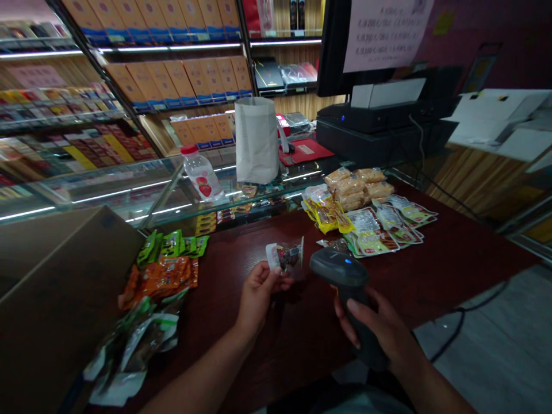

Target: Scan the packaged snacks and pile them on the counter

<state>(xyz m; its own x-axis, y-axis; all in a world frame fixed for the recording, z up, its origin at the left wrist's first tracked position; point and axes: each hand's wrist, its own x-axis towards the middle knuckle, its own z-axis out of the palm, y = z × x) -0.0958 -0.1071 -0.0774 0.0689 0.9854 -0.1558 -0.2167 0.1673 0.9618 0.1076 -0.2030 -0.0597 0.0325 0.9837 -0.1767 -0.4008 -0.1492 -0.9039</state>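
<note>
Between the fingers and thumb of my left hand (262, 287) is a small clear snack packet (290, 257) with dark contents and a white label end. My right hand (375, 322) is wrapped round the handle of a dark barcode scanner (340, 267), a blue light showing on its top. The scanner's head points left at the packet, a short gap apart. Behind the scanner, another small dark packet (336, 245) lies on the dark red counter (241, 247). Beside it are green-and-white snack pouches (373, 233) and yellow packets (325, 210).
At the left stands a cardboard box (64, 259), beside green packets (172, 244), orange packets (166, 279) and silvery pouches (142, 345). Wrapped bread-like snacks (357, 187) sit behind the pouches. A bottle (202, 175) and a white paper bag (257, 141) stand on the glass case. A monitor (334, 52) rises at the back.
</note>
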